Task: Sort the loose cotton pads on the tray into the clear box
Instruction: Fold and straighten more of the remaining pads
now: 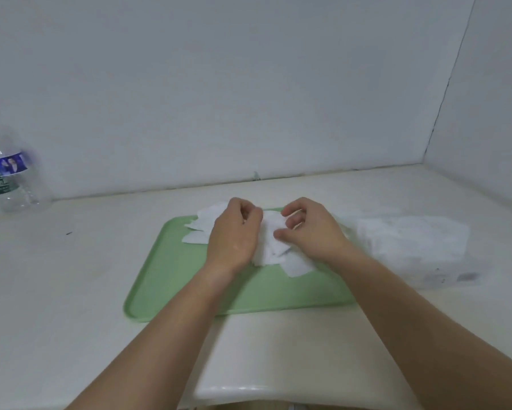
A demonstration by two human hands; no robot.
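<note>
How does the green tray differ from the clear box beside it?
The green tray is opaque, flat and shallow; the clear box to its right is see-through and taller. The tray's cotton pads lie loose and scattered under the left hand and right hand; the box's white contents look packed. Both rest on the pale counter.

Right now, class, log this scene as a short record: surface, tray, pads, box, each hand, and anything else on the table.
surface: pale table against a white wall
tray: green tray, at table centre
pads: white cotton pads piled at the tray's far side, several still loose
box: clear box, right of the tray, white pads inside
left hand: left hand on the pile, fingers curled around pads
right hand: right hand pinching pads in the pile
other: plastic bottle, far left by the wall
</note>
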